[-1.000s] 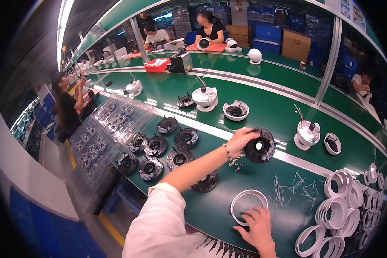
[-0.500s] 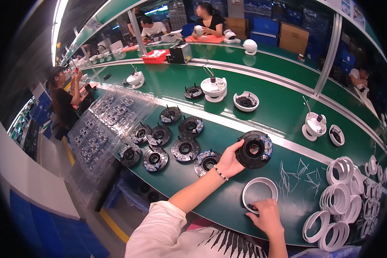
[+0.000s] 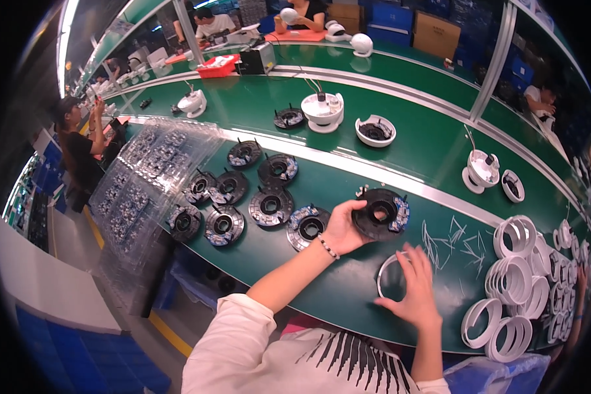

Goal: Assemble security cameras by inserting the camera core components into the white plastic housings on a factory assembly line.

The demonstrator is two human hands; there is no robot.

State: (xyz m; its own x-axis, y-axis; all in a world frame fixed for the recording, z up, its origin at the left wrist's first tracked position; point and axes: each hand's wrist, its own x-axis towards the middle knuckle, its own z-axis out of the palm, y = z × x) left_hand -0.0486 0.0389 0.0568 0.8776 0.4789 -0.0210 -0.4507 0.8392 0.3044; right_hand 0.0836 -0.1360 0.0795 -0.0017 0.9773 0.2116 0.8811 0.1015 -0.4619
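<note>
In closed left grip (image 3: 343,230), black disc (image 3: 373,227)

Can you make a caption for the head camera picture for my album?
Left hand holding a round black housing, right hand spread open at a white ring on a green worktop.

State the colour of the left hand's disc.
The disc is mainly black, clearest in the head view.
</note>
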